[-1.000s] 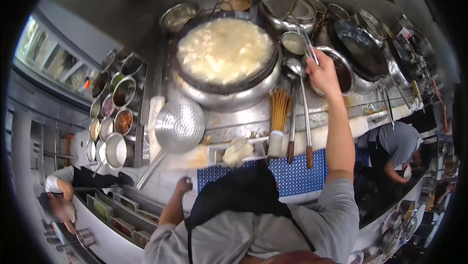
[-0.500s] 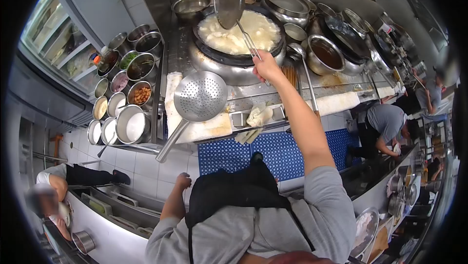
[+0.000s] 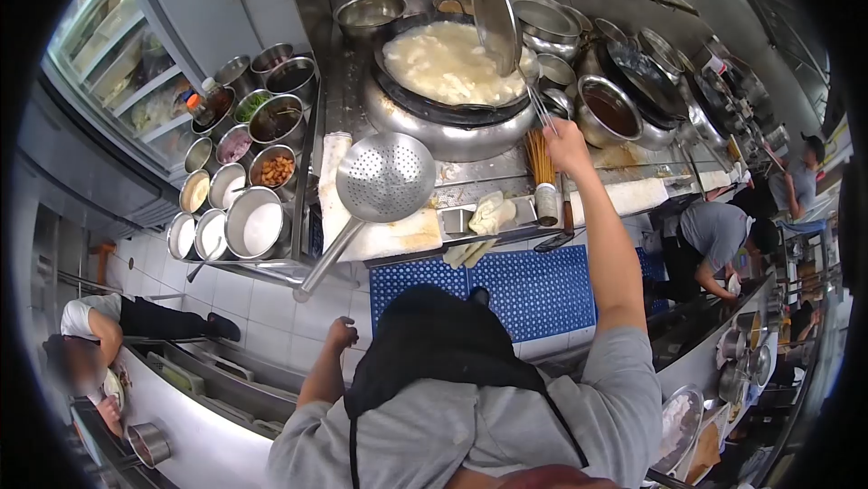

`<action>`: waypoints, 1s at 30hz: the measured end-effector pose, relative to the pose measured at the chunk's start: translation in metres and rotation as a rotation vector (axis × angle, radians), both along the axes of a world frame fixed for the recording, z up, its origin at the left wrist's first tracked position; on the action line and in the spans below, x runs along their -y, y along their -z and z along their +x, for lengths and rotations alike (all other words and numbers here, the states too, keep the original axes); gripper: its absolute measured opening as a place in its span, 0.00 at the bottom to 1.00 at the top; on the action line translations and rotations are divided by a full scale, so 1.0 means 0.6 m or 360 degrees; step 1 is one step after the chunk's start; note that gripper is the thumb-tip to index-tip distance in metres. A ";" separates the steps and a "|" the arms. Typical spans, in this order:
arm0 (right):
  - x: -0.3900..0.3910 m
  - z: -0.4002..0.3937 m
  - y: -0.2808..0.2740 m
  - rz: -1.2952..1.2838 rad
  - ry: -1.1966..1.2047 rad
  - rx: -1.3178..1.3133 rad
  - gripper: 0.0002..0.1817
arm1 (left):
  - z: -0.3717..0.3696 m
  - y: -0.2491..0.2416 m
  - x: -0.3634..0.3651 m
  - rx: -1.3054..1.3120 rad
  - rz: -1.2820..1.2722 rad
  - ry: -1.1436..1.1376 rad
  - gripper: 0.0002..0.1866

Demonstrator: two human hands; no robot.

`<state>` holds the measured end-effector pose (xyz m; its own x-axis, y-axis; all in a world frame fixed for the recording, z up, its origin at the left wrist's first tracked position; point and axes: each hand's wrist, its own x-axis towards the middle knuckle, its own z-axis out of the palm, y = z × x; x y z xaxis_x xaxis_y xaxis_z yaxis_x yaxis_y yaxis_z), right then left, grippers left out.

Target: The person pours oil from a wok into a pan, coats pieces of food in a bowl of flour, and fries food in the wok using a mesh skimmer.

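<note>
My right hand is closed round the wire handle of a round strainer, which is tilted on edge over the right part of a large wok. Pale pieces in foamy liquid fill the wok. Down by my side, away from the stove, hangs my left hand with its fingers curled; whether anything is inside them is too small to tell. A perforated ladle lies on a white cloth in front of the wok.
Metal containers of ingredients stand at the left. Right of the wok are a bamboo brush, a bowl of dark sauce and another wok. Co-workers are at the right and lower left.
My right hand and the strainer have moved right across the wok. The view has shifted slightly, and the bamboo brush shows more fully. My left hand still hangs at my side.
</note>
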<state>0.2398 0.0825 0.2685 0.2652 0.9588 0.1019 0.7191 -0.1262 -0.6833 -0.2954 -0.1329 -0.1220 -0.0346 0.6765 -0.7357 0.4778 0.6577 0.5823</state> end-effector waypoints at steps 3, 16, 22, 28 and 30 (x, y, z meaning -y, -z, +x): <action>-0.077 -0.021 0.007 0.0234 0.0014 0.0139 0.12 | 0.007 -0.011 -0.036 -0.0091 0.0210 0.0012 0.25; -0.103 -0.162 0.009 -0.0346 -0.0181 -0.0799 0.14 | -0.092 0.145 0.141 -0.0471 0.0847 0.0640 0.25; 0.019 -0.052 0.017 -0.0385 -0.0099 -0.0783 0.11 | -0.044 -0.023 0.067 -0.0322 -0.0234 0.0304 0.22; 0.064 -0.009 -0.008 -0.0286 -0.0060 -0.0500 0.11 | -0.030 0.014 -0.056 -0.0186 0.0238 0.0097 0.25; 0.076 -0.013 -0.026 -0.0192 -0.0074 -0.0266 0.11 | -0.017 0.004 -0.085 -0.0063 0.0285 -0.0014 0.25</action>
